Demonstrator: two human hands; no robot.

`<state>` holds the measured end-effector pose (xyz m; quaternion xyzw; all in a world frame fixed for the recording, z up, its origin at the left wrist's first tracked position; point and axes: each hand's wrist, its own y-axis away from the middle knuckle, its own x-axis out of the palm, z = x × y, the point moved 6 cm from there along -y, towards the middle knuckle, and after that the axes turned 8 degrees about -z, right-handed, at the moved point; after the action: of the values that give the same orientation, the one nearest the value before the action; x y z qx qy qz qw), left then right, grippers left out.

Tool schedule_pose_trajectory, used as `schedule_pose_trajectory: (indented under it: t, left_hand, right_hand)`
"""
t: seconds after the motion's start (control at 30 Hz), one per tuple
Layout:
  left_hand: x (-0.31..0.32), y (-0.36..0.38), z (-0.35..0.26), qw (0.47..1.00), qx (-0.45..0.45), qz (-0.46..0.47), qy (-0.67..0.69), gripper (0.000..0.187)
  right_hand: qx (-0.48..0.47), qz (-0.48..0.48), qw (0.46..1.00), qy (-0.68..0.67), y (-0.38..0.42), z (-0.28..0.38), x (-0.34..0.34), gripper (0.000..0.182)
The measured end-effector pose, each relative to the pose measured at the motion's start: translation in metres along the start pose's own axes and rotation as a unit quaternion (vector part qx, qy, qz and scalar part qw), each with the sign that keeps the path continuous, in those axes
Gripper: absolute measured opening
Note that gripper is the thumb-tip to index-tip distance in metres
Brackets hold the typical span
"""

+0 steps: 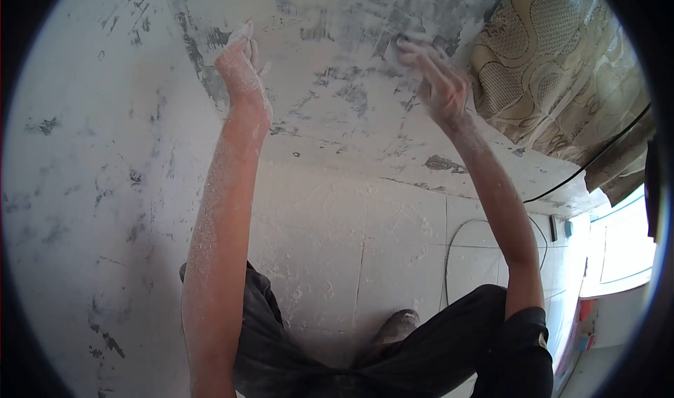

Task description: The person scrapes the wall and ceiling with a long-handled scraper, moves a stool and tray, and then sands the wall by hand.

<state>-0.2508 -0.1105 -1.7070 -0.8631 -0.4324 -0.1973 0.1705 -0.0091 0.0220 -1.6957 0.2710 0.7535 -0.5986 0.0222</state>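
Note:
White dust coats my left hand, which is raised against the patchy white and grey wall. Its fingers point up and bunch together, and I cannot make out anything in them. Farther right, my right hand is at the wall near the curtain, blurred by motion. Its fingers bend toward the left over something pale at the fingertips, too smeared to name. Dust also covers both forearms.
A patterned beige curtain hangs at the upper right, with a dark cable running below it. Dusty white floor tiles lie beneath, with a thin looped cord. A bright window is at the far right.

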Motion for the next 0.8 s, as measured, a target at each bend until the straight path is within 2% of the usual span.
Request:
schedule_pose_trajectory:
  t: [0.07,0.13,0.17,0.2,0.23,0.3,0.37,0.43,0.5,0.53,0.6,0.67,0.7,0.73,0.8]
  left_hand:
    - [-0.002,0.0,-0.005,1.0,0.004,0.0,-0.009,0.07]
    - [-0.007,-0.003,-0.006,1.0,0.002,0.02,0.004,0.07]
    - [-0.008,-0.002,-0.008,1.0,0.006,0.021,0.003,0.07]
    - [-0.008,-0.001,-0.01,1.0,0.005,0.021,0.017,0.071]
    - [-0.007,0.0,-0.014,0.999,0.005,0.022,0.031,0.071]
    - [-0.004,0.0,-0.018,0.999,0.014,0.023,0.035,0.071]
    - [-0.005,0.002,-0.013,0.999,0.011,0.019,0.036,0.071]
    - [-0.003,0.001,-0.009,1.0,0.012,0.024,-0.002,0.072]
    - [-0.003,0.0,-0.004,1.0,0.01,0.027,-0.003,0.073]
    - [-0.002,0.0,-0.004,0.999,0.017,0.03,0.0,0.073]
    - [-0.002,0.003,-0.006,0.999,0.017,0.028,-0.003,0.073]
    - [-0.004,0.003,-0.012,0.999,0.024,0.026,-0.004,0.073]
    - [-0.007,0.001,-0.011,1.0,0.015,0.025,0.001,0.072]
    - [-0.01,-0.002,-0.011,1.0,0.006,0.024,0.006,0.072]
    - [-0.013,-0.002,-0.014,0.999,0.011,0.019,0.023,0.071]
  right_hand:
    - [-0.075,-0.006,0.997,-0.012,0.063,-0.007,0.033,0.042]
    - [-0.163,0.143,0.974,0.064,0.139,0.025,0.049,0.053]
    - [-0.311,0.282,0.878,0.229,0.199,0.036,0.074,0.058]
    - [-0.232,0.401,0.885,0.049,0.24,0.035,0.085,0.057]
    - [-0.233,0.399,0.886,0.051,0.24,0.034,0.08,0.057]
    - [-0.176,0.455,0.871,-0.053,0.24,0.03,0.086,0.043]
    - [-0.139,0.319,0.937,-0.025,0.188,0.038,0.073,0.04]
    - [-0.083,0.203,0.975,-0.043,0.118,0.036,0.065,0.051]
    - [-0.066,0.163,0.984,-0.013,0.068,0.037,0.058,0.061]
    - [-0.064,0.166,0.984,-0.014,0.077,0.037,0.061,0.061]
    - [-0.067,0.174,0.982,-0.007,0.109,0.034,0.081,0.058]
    - [-0.169,0.261,0.951,-0.004,0.2,0.036,0.101,0.05]
    - [-0.247,0.355,0.894,0.118,0.211,0.054,0.091,0.045]
    - [-0.283,0.417,0.853,0.139,0.263,0.051,0.104,0.043]
    - [-0.215,0.468,0.857,0.0,0.3,0.049,0.103,0.044]
